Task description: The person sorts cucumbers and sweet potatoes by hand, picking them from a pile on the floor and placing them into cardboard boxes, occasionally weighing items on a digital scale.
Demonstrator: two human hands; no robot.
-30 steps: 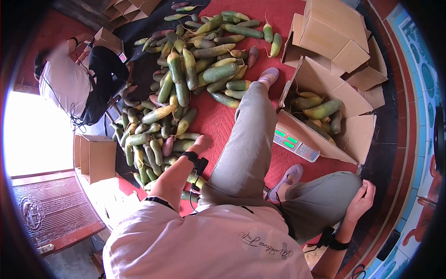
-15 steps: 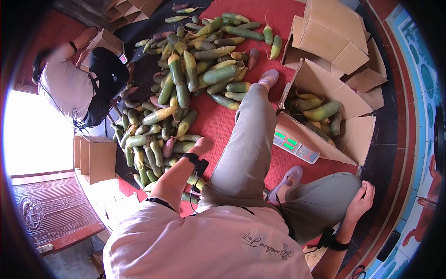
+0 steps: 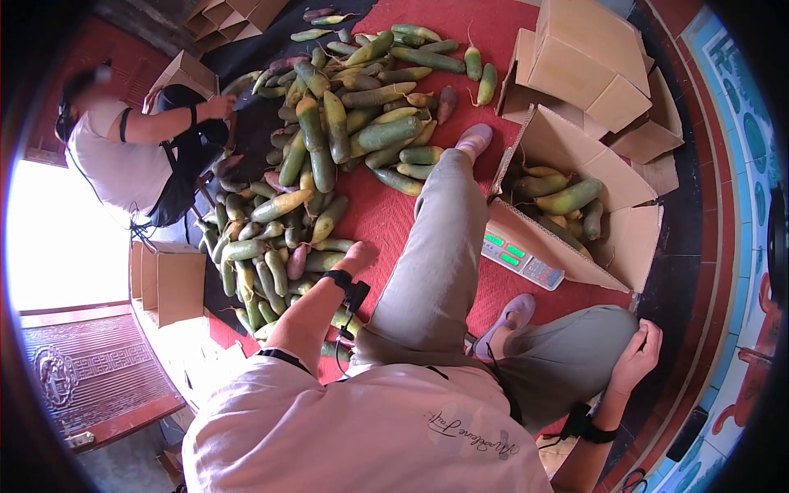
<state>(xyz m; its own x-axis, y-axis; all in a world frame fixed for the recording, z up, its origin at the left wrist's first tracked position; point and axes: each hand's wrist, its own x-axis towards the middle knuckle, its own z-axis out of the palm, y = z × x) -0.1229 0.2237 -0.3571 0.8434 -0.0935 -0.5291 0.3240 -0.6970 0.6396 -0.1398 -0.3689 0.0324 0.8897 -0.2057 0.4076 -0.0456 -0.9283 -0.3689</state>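
My left hand (image 3: 356,257) hangs over the red mat (image 3: 394,234), right at the edge of a big pile of green radishes (image 3: 271,234). Its fingers are foreshortened and partly hidden. Against my bent knee rests my right hand (image 3: 634,355), fingers curled in, with nothing showing in them. Between my legs and the right side, an upright cardboard box (image 3: 567,242) holds several green radishes (image 3: 569,197). Beside its near wall sits a digital scale (image 3: 522,261) with lit green displays.
Another person (image 3: 123,156) crouches at the upper left, a hand (image 3: 215,108) by the pile's edge. Empty cardboard boxes (image 3: 588,62) are stacked at the upper right. Another carton (image 3: 181,283) stands at the left near a carved wooden panel (image 3: 94,370). Loose radishes (image 3: 486,84) lie past my foot.
The other person has straightened somewhat and now holds an arm out toward the pile, where a radish lies by the hand. My own hands have stayed in place.
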